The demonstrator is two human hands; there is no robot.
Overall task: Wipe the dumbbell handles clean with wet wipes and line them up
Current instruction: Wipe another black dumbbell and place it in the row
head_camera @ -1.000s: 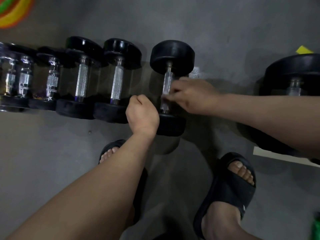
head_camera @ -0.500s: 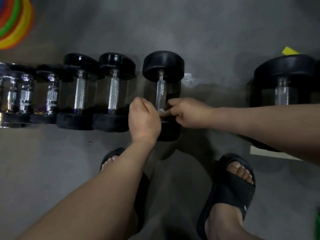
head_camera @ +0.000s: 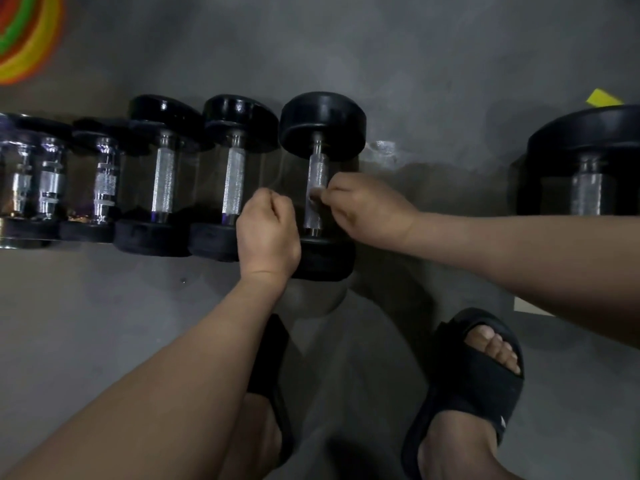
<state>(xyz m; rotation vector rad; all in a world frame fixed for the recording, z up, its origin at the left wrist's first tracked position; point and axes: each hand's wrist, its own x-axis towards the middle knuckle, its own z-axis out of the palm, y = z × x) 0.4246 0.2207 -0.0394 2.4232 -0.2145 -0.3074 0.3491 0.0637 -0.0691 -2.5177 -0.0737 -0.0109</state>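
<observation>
A dull grey concrete floor (head_camera: 433, 64) fills the view from above, and everything on it is placed here against one black round-headed dumbbell with a knurled metal handle (head_camera: 318, 168) lying near the middle. Far to its upper left sits a stack of red, green and yellow rings (head_camera: 24, 32). In a row to its left lie a pair of shiny chrome dumbbells (head_camera: 31, 183), then a small chrome-handled dumbbell (head_camera: 104, 188), then two black dumbbells with knurled handles (head_camera: 164, 183), the nearer one just beside it. All of them lie parallel to it. Its long axis runs straight away from the person, with one head far and one head close to the feet. The left hand (head_camera: 268, 230) is curled into a fist with nothing visible in it. It sits over the left edge of the dumbbell's near head and hides part of that head and of the neighbour's. The right hand (head_camera: 363, 209) reaches in from the right and pinches a small white wet wipe (head_camera: 315, 195) against the middle of the handle, covering a stretch of it. Well to the right lies a much larger black dumbbell (head_camera: 588, 188) pointing the same way, its near end crossed by the right forearm. A yellow scrap (head_camera: 602, 98) shows just beyond its far head. Below the middle dumbbell stand two feet in black slide sandals (head_camera: 474, 368).
</observation>
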